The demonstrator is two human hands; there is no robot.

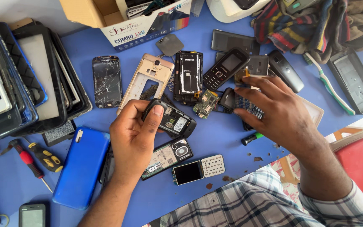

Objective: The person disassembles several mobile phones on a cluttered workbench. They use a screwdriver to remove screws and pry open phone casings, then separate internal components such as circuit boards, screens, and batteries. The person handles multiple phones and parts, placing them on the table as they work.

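My left hand [134,134] grips a small black phone body [174,120] with its back open, thumb pressed on its top end. My right hand [274,111] reaches over a dark keypad phone [234,101] lying on the blue table [227,138], fingertips touching its keys, and pinches a small brownish part [242,75] between the fingers. A green circuit board [206,103] lies between the two hands. Below the left hand sit an open phone with exposed board [169,154] and a small screen with keypad [198,169].
Around lie a cracked screen [106,80], a gold frame [148,77], a black back shell [188,75], a candybar phone [226,67], a blue phone case [82,166], screwdrivers [34,162], a toothbrush [328,86], stacked tablets [17,75], a cardboard box [143,21], striped cloth [311,23].
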